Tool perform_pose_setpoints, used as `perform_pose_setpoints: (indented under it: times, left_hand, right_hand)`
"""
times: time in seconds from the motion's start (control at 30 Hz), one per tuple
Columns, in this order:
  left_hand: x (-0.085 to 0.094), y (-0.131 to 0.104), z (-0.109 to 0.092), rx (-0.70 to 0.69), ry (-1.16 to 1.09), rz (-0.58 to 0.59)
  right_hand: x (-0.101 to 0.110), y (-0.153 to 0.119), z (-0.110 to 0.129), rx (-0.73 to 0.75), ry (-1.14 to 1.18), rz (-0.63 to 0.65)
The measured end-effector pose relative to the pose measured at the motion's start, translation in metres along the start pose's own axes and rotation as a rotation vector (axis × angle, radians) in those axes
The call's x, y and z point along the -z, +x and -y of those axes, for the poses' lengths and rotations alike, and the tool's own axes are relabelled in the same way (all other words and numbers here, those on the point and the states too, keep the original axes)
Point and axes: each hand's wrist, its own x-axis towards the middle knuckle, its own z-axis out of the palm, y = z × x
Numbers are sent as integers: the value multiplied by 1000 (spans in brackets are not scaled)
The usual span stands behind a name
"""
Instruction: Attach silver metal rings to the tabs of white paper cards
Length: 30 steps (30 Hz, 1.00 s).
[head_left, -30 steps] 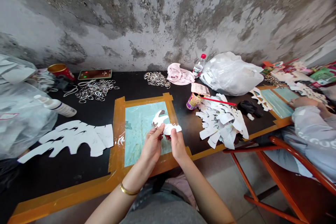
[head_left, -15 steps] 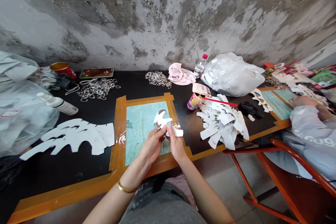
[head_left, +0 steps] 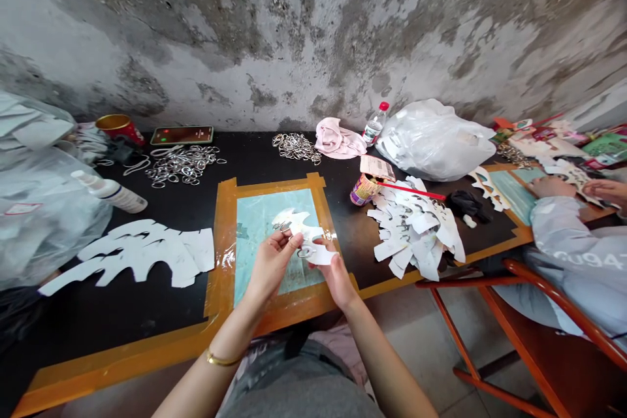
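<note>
Above the taped light-blue mat (head_left: 259, 255), both hands hold one white cut-out piece (head_left: 306, 230) with curved notches and metal rings on it. My left hand (head_left: 273, 260) pinches the piece near its left-hand middle, thumb on top. At its lower right end my right hand (head_left: 339, 277) grips it with the thumb along the edge. A metal ring (head_left: 307, 252) shows on the piece between the two hands. Left of the mat lie flat white cut-out pieces (head_left: 147, 251). A messy heap of similar pieces (head_left: 416, 228) lies to the right.
Two piles of metal rings (head_left: 181, 164) (head_left: 296, 147) lie toward the wall. A spray bottle (head_left: 110, 192), a phone (head_left: 182, 136), a red tin (head_left: 120, 127), a pink cloth (head_left: 339, 138), a plastic bottle (head_left: 375, 124), a snack cup (head_left: 364, 188) and plastic bags (head_left: 435, 140) stand around. At right a co-worker's sleeve (head_left: 563, 228) shows.
My hands have moved apart and turned the white piece, so more of it and a ring now show. The co-worker's hands at right have shifted onto a white piece.
</note>
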Motion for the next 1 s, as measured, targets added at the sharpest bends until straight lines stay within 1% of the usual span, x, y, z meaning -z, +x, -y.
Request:
perform_pose_setpoints:
  times: [0.07,0.13,0.2,0.23,0.3,0.37,0.43,0.5,0.6,0.7,0.87,1.0]
  left_hand:
    - [5,0,-1,-4,28,-18]
    - [9,-1,-2,-7,77,-13]
    - [10,-2,-3,-44,167,-4]
    - [9,-4,-4,-71,220,4]
    - [6,-7,-7,-112,315,42]
    - [4,-10,-10,-123,372,100]
    - [4,-12,-14,-116,404,146]
    - [5,-14,-18,-94,397,188]
    - [9,-15,-22,-82,366,264]
    - [12,-15,-23,-91,338,294]
    - [14,-13,-20,31,177,312]
    - [14,-11,-20,84,170,302]
  right_hand:
    - [9,5,11,30,13,-41]
    - [15,12,27,59,1,-75]
    - [16,19,46,86,-88,-62]
    - [14,22,56,91,-178,-37]
    - [9,26,72,56,-361,76]
    - [3,29,83,3,-474,233]
    - [-1,31,87,-30,-490,356]
    - [-3,32,85,-48,-434,400]
    - [-5,28,78,-114,-264,373]
    - [-8,22,69,-146,-176,310]
    - [-16,14,60,-51,-171,127]
    - [-19,12,60,-11,-228,79]
